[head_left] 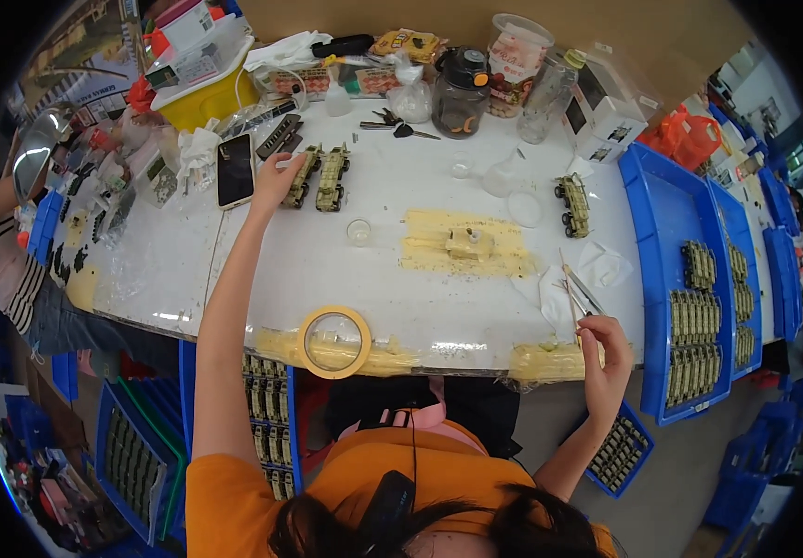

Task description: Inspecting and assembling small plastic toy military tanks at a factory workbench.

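At the far left of the table, my left hand [276, 179] has its fingers closed against the side of a camouflage model truck [300, 183]. A second model truck [331, 179] stands just right of it. By the right front of the table, my right hand [608, 352] pinches the near end of a thin stick-like tool [570, 286]; its exact kind is too small to tell. Beside that tool lie metal tweezers [587, 292] and crumpled white tissue [555, 299]. A pale tan model part [469, 243] sits on a patch of yellow masking tape [423, 244] mid-table.
A tape roll [366, 346] lies at the front edge. A small glass cup [358, 232], a phone [236, 170] and another model truck [574, 205] rest on the table. A dark jug [462, 91] stands behind. Blue trays [648, 191] with several models flank the right side.
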`<state>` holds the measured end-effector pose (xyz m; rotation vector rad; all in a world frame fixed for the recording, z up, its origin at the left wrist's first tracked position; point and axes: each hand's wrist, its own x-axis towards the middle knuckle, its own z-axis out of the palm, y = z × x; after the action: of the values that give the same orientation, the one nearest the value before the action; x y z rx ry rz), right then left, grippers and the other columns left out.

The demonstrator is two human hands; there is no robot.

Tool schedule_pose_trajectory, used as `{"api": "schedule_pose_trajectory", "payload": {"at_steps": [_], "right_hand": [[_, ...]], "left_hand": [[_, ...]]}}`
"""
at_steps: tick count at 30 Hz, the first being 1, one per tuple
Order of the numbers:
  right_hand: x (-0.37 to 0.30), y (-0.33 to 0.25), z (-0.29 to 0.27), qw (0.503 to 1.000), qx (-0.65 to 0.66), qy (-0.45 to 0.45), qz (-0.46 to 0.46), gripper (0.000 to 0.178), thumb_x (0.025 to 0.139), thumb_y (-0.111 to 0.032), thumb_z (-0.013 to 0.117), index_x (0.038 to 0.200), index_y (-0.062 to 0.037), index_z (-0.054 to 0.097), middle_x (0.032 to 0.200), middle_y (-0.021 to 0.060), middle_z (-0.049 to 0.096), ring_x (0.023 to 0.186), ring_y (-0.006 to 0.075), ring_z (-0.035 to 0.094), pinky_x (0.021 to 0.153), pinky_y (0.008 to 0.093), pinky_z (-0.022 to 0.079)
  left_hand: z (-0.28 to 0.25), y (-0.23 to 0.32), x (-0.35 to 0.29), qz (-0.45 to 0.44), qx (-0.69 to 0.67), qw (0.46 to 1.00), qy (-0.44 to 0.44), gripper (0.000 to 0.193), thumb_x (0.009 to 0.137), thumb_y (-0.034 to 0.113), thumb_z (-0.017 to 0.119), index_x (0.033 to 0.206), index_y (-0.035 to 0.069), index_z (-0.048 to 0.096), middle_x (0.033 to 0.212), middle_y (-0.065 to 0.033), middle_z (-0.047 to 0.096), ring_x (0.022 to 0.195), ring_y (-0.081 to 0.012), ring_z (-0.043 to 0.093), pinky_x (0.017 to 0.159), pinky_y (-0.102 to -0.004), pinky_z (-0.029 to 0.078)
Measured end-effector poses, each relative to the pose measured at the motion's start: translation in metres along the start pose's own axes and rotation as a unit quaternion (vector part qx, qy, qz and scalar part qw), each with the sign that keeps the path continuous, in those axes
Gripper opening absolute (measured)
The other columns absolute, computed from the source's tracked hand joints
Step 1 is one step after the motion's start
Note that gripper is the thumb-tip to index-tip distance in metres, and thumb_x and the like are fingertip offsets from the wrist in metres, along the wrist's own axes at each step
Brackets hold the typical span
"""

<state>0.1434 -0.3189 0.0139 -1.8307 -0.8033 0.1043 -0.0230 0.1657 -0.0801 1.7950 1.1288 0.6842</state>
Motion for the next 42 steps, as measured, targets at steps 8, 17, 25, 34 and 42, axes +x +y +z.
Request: {"api": "schedule_pose_trajectory", "payload": {"at_steps": [8, 17, 25, 34, 42], "right_hand": [[0.0, -0.004, -0.041, 0.994, -0.099, 0.043, -0.026, 0.008, 0.082, 0.0, 0.054, 0.087, 0.0018, 0.06, 0.087, 0.006, 0.059, 0.078, 0.0144, 0.052, 0.073, 0.0235, 0.041], [0.107, 0.074, -0.196, 0.941, -0.296, 0.161, 0.021, 0.023, 0.083, -0.022, 0.06, 0.094, -0.0016, 0.063, 0.08, 0.0053, 0.063, 0.07, 0.0147, 0.057, 0.069, 0.0258, 0.045], [0.204, 0.206, -0.264, 0.707, -0.6, 0.097, 0.361, 0.065, 0.07, -0.055, 0.066, 0.113, -0.0063, 0.059, 0.118, 0.0162, 0.051, 0.105, 0.0344, 0.05, 0.084, 0.0455, 0.044], [0.212, 0.237, -0.239, 0.735, -0.612, 0.142, 0.255, 0.042, 0.072, -0.041, 0.065, 0.096, -0.0067, 0.059, 0.095, 0.0118, 0.058, 0.089, 0.0318, 0.055, 0.081, 0.0441, 0.041], [0.198, 0.205, -0.234, 0.763, -0.626, 0.146, 0.07, 0.02, 0.074, -0.027, 0.06, 0.074, -0.0096, 0.049, 0.063, 0.0049, 0.055, 0.061, 0.0276, 0.054, 0.064, 0.0385, 0.041]], "left_hand": [[-0.005, -0.03, -0.002, 0.03, 0.068, 0.997, 0.013, 0.052, 0.084, 0.043, 0.06, 0.112, 0.0, 0.055, 0.083, -0.0109, 0.06, 0.068, -0.0159, 0.056, 0.059, -0.0234, 0.045], [-0.023, 0.013, -0.051, 0.093, 0.056, 0.993, 0.051, 0.044, 0.087, 0.032, 0.059, 0.118, 0.002, 0.052, 0.095, -0.0093, 0.06, 0.079, -0.0161, 0.055, 0.07, -0.0243, 0.045], [-0.022, 0.078, -0.157, 0.174, -0.03, 0.983, 0.058, 0.037, 0.088, 0.017, 0.056, 0.121, 0.004, 0.049, 0.1, -0.0073, 0.058, 0.086, -0.0146, 0.054, 0.078, -0.0268, 0.044], [-0.001, 0.123, -0.198, 0.187, -0.127, 0.971, -0.078, 0.041, 0.08, 0.001, 0.057, 0.12, 0.004, 0.049, 0.099, -0.0069, 0.059, 0.086, -0.0139, 0.055, 0.079, -0.0271, 0.045], [0.05, 0.158, -0.187, 0.252, -0.148, 0.921, -0.258, 0.036, 0.081, 0.002, 0.058, 0.116, 0.004, 0.052, 0.095, -0.0061, 0.061, 0.083, -0.0123, 0.056, 0.074, -0.024, 0.045]]}}
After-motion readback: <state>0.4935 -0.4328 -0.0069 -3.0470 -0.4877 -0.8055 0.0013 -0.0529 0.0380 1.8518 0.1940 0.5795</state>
